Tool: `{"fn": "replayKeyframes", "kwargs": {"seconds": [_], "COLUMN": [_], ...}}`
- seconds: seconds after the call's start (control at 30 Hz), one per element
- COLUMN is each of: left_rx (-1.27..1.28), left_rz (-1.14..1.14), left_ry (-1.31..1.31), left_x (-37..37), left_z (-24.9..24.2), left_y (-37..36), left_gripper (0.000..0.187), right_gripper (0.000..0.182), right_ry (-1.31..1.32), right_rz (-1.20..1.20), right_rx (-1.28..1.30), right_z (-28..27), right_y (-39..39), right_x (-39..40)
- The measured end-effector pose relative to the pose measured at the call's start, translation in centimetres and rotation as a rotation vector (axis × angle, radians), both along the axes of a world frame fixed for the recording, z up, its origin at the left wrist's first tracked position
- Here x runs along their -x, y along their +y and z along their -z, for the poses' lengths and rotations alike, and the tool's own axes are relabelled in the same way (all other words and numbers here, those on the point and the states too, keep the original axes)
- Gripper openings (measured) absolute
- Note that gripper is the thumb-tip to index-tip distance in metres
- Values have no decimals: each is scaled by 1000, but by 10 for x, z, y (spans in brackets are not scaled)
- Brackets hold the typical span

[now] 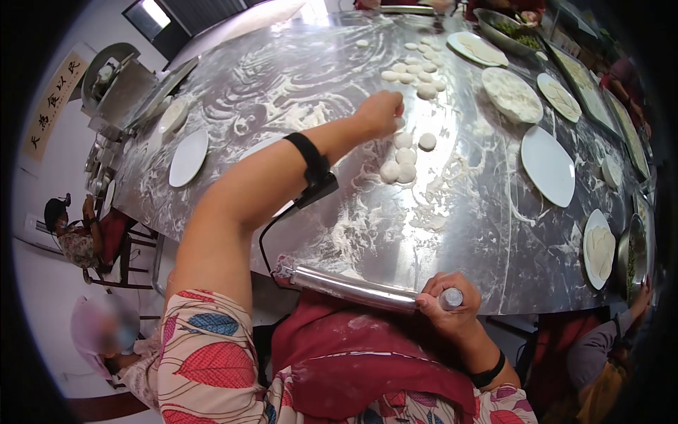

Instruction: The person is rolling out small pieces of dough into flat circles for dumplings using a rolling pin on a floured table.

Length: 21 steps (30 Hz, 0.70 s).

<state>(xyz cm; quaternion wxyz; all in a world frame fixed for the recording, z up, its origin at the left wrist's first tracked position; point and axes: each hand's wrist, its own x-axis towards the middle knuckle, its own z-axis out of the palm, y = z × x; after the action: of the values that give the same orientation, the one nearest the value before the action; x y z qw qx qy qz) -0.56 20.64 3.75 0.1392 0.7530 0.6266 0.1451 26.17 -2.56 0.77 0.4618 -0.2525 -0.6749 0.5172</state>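
Note:
My left hand (381,113) reaches out over the floured metal table with its fingers curled closed; whatever it may hold is hidden. Several small dough discs (406,172) lie just below it, and one disc (427,141) sits a little to their right. More dough pieces (426,92) are scattered beyond the hand. At the table's near edge my right hand (450,304) is wrapped round the right end of a shiny metal rolling pin (353,286). The pin's far end rests near the table edge, below my left forearm.
White plates (548,166) stand to the right, some with flat dough, beside a bowl of flour (512,95). A metal bowl of greens (508,32) is at the back right. Another plate (189,158) lies at left. Other people are at the left and right sides.

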Motion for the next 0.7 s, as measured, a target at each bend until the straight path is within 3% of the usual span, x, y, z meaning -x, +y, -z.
{"fn": "replayKeyframes", "kwargs": {"seconds": [0.03,0.13,0.23,0.27,0.37,0.47,0.57,0.7], "left_rx": [29,194,219,197,60,124,126,36], "left_rz": [-9,31,54,-113,-156,-110,-29,-26], "left_ry": [-90,-706,-139,139,-99,-89,82,48], "left_x": [-1,-4,4,0,14,4,-7,-16], "left_z": [-9,-28,-8,-3,12,9,12,28], "left_y": [-3,-12,-16,-18,-5,-4,-9,-11], "left_gripper": [25,27,27,29,30,32,34,34], "right_gripper": [23,22,22,22,23,23,23,23], "right_ry": [0,-1,9,-5,0,10,7,24], "right_rz": [3,10,27,24,8,1,2,-1], "right_rx": [0,-4,-19,-28,32,-9,5,-1], "right_z": [1,2,4,3,7,7,2,3], "right_y": [0,-3,-5,-4,-8,-8,-7,-8], "right_x": [0,-1,4,0,-2,-2,-2,-1]}}
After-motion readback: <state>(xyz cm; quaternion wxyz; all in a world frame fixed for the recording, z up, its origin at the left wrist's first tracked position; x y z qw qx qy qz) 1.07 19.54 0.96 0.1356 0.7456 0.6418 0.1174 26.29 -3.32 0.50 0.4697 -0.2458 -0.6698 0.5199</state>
